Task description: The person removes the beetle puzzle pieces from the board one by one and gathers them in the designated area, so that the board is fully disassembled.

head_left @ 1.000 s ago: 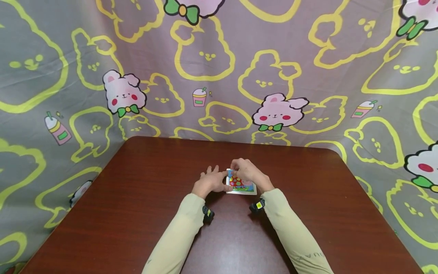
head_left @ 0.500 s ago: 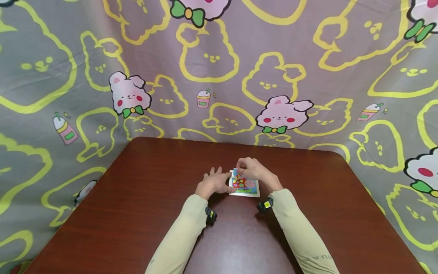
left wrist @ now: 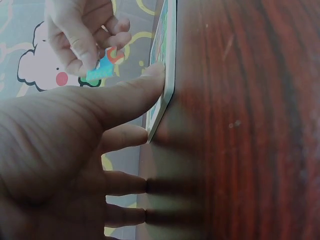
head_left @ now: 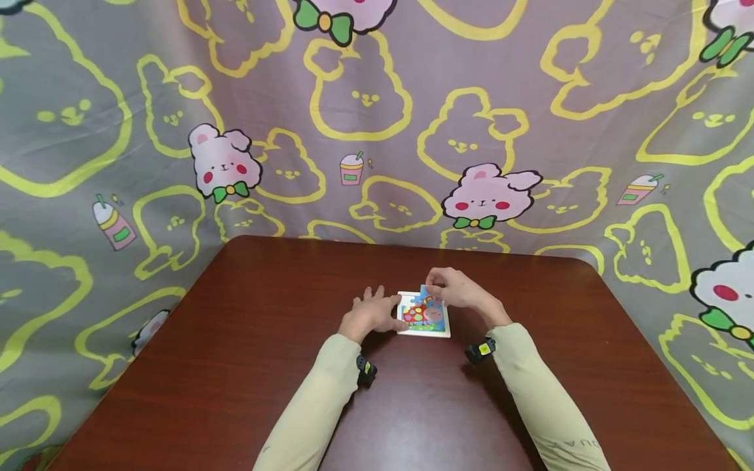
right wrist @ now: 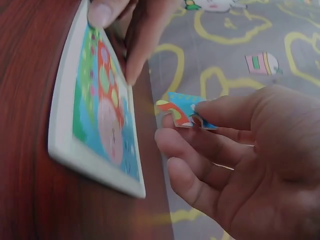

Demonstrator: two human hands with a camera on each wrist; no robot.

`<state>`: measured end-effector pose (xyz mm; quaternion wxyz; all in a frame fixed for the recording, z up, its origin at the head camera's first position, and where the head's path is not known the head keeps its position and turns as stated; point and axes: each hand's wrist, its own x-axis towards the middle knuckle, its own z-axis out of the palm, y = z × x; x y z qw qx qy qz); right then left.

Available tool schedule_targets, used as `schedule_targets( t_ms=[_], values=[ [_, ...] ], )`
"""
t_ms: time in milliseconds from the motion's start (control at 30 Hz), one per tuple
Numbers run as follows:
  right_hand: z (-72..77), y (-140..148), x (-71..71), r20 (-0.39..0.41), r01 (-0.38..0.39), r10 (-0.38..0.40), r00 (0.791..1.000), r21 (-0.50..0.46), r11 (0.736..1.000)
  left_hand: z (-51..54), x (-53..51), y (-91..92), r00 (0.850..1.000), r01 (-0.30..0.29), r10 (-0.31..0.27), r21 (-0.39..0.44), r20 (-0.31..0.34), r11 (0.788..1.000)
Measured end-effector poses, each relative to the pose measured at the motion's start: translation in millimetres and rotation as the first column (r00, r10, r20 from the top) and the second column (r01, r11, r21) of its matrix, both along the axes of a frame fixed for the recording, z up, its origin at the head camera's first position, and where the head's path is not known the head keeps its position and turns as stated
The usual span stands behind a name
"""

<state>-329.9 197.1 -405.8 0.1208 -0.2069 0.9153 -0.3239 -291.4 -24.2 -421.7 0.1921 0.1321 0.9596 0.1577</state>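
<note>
A jigsaw puzzle (head_left: pixel 434 327) in a white frame (head_left: pixel 425 335) lies on the table, showing a red spotted bug with a pink face. White backing shows at its upper left. My left hand (head_left: pixel 371 314) rests at the frame's left side. In the left wrist view its thumb (left wrist: pixel 152 82) presses on the frame and the index fingertip touches the edge; the other fingers are extended to the table. Above the frame's top right, my right hand (head_left: pixel 462 289) pinches a puzzle piece (right wrist: pixel 182 107) between thumb and fingers. That piece is blue with orange and yellow parts, held clear of the frame.
The puzzle stands on a dark reddish-brown table (head_left: pixel 283 294). A grey curtain (head_left: pixel 377 157) with yellow outlines and rabbit heads hangs behind and beside the table. Both wrists carry small black cameras, the left camera (head_left: pixel 366 371) and the right camera (head_left: pixel 480 350).
My right hand has moved right and lifted the puzzle piece away from the puzzle's upper left, uncovering white backing there. The left hand stays at the frame's left side. The head view has shifted slightly.
</note>
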Motion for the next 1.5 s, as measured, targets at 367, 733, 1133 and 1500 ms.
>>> schedule_targets(
  t_ms=[367, 733, 1133, 1500],
  values=[
    [0.6, 40.6, -8.4, 0.019, 0.085, -0.084, 0.996, -0.078, 0.993, -0.6, 0.5, 0.8, 1.000, 0.006, -0.005, 0.032, -0.022, 0.999],
    [-15.5, 81.2, -20.2, 0.074, 0.082, -0.075, 0.994, -0.088, 0.993, -0.9, 1.2, 1.0, 1.000, 0.001, -0.001, 0.043, -0.006, 0.999],
    [-17.1, 110.0, -23.7, 0.131, 0.089, -0.085, 0.988, -0.025, 0.996, 0.0, -0.6, 0.6, 1.000, 0.006, -0.005, 0.044, -0.009, 0.999],
    [-23.0, 127.5, -27.9, 0.158, 0.081, -0.081, 0.984, 0.004, 0.997, -0.9, -2.3, -0.6, 1.000, 0.019, -0.018, 0.028, -0.014, 0.999]
  ],
)
